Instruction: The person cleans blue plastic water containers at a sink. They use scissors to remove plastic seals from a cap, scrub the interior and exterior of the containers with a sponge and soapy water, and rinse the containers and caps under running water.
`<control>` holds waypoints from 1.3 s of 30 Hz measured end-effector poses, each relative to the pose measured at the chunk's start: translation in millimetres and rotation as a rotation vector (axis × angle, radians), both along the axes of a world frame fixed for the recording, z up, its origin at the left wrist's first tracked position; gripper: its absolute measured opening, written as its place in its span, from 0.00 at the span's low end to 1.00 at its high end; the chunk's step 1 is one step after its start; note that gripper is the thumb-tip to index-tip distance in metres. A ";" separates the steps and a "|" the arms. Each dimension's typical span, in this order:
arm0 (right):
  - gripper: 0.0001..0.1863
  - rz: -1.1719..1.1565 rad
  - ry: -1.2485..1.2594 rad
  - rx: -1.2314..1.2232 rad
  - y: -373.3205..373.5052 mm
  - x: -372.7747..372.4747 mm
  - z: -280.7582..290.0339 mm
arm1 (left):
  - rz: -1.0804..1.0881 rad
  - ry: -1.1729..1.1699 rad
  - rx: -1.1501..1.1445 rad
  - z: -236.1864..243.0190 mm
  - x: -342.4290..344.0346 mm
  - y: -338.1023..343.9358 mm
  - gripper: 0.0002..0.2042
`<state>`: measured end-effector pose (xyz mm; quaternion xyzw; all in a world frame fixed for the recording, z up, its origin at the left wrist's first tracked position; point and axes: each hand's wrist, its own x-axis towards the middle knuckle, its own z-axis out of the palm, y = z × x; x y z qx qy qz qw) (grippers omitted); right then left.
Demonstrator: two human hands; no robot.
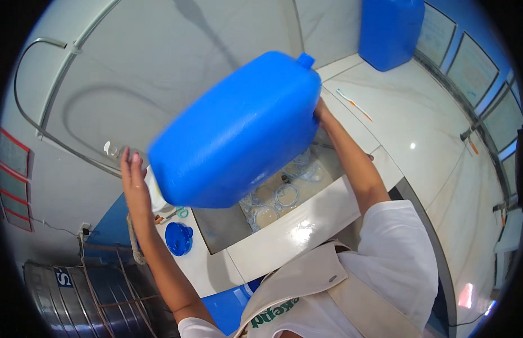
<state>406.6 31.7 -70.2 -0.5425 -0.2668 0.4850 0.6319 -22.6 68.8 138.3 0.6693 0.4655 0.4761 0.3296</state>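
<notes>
A large blue jerrycan (239,132) hangs tilted above the sink (220,234), its small blue spout (306,60) at the upper right. My right hand (322,112) is closed on its upper right end; part of the fingers is hidden behind it. My left hand (136,183) is beside the lower left end, fingers stretched upward. Between that hand and the can shows a white rounded piece (154,188), mostly hidden. Whether the left palm presses on it I cannot tell. Cloudy water with suds and several clear round pieces (286,195) lies in the sink.
A blue round lid (179,239) and small tools (165,217) lie on the left ledge. A toothbrush (354,105) rests on the white counter (422,135), where another blue jerrycan (391,34) stands. At the lower left are a metal tank (75,298) and a rope (135,239).
</notes>
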 end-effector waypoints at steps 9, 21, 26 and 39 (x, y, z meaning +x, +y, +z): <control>0.34 0.089 -1.741 0.276 69.0 -177.5 12.2 | -0.237 0.822 0.033 -143.7 69.8 18.0 0.22; 0.06 0.975 -1.916 0.637 233.5 -195.5 49.9 | 0.031 0.428 -0.417 -253.0 34.7 29.7 0.19; 0.06 0.902 -0.922 -0.286 226.7 -230.3 70.2 | 0.113 0.338 -0.516 -259.2 1.6 24.3 0.25; 0.08 0.722 -0.690 -0.175 209.1 -253.3 99.4 | -0.071 0.814 0.298 -246.6 19.2 97.4 0.19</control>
